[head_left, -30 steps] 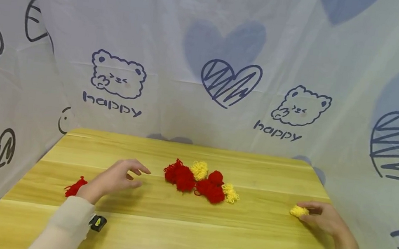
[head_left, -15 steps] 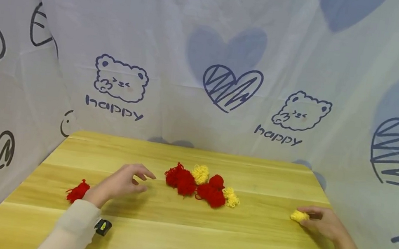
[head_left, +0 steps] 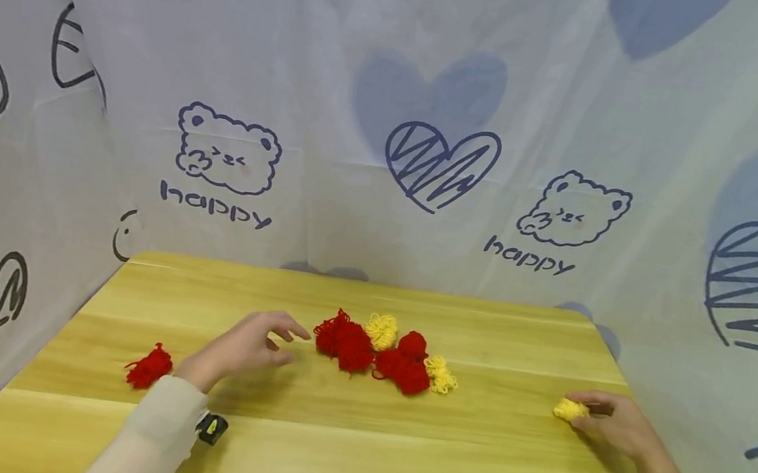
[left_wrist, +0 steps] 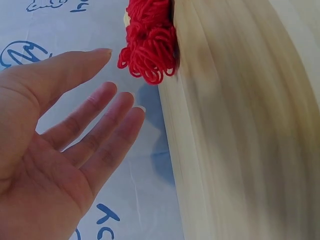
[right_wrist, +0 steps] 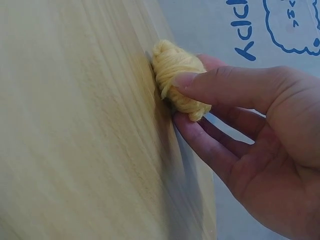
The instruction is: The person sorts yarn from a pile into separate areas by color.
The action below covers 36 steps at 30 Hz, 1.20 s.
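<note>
A pile of red and yellow yarn bundles [head_left: 379, 353] lies mid-table. My left hand [head_left: 291, 344] hovers just left of it, fingers straight and spread, holding nothing. In the left wrist view the open palm [left_wrist: 122, 82] faces a red yarn bundle [left_wrist: 150, 45] with a gap between them. My right hand [head_left: 583, 414] rests at the table's right side and pinches a small yellow yarn ball [head_left: 569, 409]. In the right wrist view the yellow yarn ball [right_wrist: 175, 70] sits between thumb and fingers [right_wrist: 200, 145] on the wood.
A single red yarn bundle [head_left: 150, 368] lies at the left, behind my left forearm. The wooden table [head_left: 352, 454] is ringed by a printed white cloth [head_left: 389, 151] on the left, back and right.
My left hand has slid a little to the right, closer to the red yarn in the pile. The right hand keeps its pinch on the yellow ball in the same spot.
</note>
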Motion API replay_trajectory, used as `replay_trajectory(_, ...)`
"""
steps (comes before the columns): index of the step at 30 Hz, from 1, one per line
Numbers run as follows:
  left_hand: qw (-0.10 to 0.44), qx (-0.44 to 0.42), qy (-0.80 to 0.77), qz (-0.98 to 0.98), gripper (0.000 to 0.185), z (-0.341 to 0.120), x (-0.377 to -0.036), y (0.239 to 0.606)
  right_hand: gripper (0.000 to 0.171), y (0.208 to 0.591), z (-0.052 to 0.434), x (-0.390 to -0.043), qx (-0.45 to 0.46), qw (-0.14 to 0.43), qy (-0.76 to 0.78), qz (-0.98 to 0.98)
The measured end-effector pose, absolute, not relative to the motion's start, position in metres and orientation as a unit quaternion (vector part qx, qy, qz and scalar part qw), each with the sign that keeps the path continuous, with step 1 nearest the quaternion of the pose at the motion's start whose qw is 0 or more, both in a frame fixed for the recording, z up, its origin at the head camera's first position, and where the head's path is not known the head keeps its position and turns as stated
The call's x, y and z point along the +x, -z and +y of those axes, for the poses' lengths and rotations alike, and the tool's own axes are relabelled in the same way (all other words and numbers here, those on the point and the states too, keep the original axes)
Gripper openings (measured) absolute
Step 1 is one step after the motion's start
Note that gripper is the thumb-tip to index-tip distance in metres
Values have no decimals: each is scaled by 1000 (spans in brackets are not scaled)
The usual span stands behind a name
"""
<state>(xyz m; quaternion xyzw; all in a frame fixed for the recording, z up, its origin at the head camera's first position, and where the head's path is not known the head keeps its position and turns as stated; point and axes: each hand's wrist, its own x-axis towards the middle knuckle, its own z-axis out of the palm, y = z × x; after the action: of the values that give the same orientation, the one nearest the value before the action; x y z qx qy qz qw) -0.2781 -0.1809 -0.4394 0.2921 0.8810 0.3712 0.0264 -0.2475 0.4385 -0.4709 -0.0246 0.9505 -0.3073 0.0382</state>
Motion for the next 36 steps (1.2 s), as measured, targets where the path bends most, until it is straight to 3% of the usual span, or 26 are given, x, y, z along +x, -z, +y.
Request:
replay_trajectory(24,9,332,-375,866,40,-126,-274,437,45,471,438,-250,-22,46,311,949)
replay_trajectory(36,-35,353,-338,872,37,-88,-277,440,45,471,439,-251,-16,42,300,953)
